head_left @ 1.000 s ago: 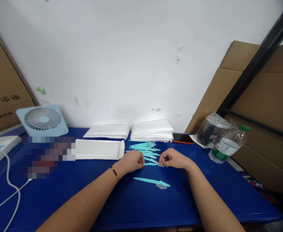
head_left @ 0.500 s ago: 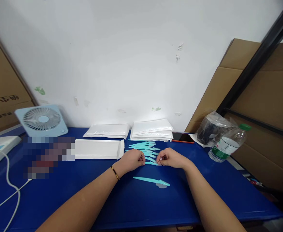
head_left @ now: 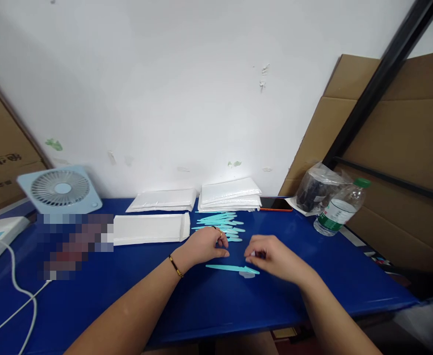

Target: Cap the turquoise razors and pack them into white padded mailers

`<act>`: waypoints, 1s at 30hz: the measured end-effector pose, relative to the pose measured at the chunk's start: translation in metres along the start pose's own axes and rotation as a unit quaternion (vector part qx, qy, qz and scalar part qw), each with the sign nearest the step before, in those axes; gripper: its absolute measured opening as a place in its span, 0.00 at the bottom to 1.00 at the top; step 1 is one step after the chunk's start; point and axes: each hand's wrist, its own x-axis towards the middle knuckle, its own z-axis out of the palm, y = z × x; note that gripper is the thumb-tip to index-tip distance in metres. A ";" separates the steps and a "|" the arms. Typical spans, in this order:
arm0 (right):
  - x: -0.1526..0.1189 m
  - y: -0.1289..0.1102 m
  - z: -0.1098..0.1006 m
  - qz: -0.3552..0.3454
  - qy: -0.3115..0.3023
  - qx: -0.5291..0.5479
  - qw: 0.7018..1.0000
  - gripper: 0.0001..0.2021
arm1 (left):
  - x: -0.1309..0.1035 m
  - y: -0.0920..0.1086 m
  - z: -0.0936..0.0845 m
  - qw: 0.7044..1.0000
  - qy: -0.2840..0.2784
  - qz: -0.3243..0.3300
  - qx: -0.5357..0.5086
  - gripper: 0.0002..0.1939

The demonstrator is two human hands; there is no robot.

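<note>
Several teal eyebrow razors (head_left: 216, 219) lie in a loose row, partly covered by my left hand. My left hand (head_left: 205, 244) hovers at the near end of that row, thumb apart from the curled fingers, holding nothing visible. To its right, my right hand (head_left: 266, 254) is closed, fingertips pinched together. A small whitish bit (head_left: 253, 254) shows between those fingers, too small to name. Just below both hands lies a single teal eyebrow razor (head_left: 225, 268), with a clear oval piece (head_left: 247, 274) under its head.
White padded envelopes (head_left: 229, 195) are stacked by the wall, with another envelope (head_left: 148, 228) lying flat at left. A phone (head_left: 275, 204), a bagged dark item (head_left: 312, 190) and a water bottle (head_left: 336, 212) stand right. A fan (head_left: 61, 190) and white cable (head_left: 31, 301) are left.
Both hands have come away from the near razor in the row and moved slightly closer to me. The left fingers have parted; the right hand stays closed. The view has shifted a little.
</note>
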 end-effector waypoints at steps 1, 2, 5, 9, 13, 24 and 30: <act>-0.011 -0.008 0.009 -0.002 0.009 -0.010 1.000 0.07 | -0.002 0.003 0.001 1.000 -0.019 0.009 0.006 0.13; -0.022 -0.013 0.020 -0.005 0.022 -0.027 0.999 0.08 | -0.004 0.006 0.002 0.999 -0.028 0.014 0.014 0.12; -0.051 -0.018 0.052 -0.005 0.096 -0.074 0.993 0.11 | -0.014 0.011 0.011 0.999 -0.027 0.004 0.035 0.05; -0.079 -0.003 0.068 0.026 0.201 -0.059 0.977 0.12 | -0.034 0.015 0.018 0.998 -0.010 -0.040 0.044 0.06; -0.088 0.011 0.064 0.096 0.248 -0.008 0.964 0.10 | -0.054 0.021 0.024 0.997 0.025 -0.071 -0.003 0.07; -0.078 0.004 0.062 0.160 0.197 0.074 0.964 0.06 | -0.058 0.021 0.030 0.994 0.036 -0.092 -0.056 0.06; -0.062 -0.004 0.061 0.165 0.176 0.079 0.967 0.04 | -0.057 0.023 0.035 0.995 0.040 -0.079 -0.047 0.06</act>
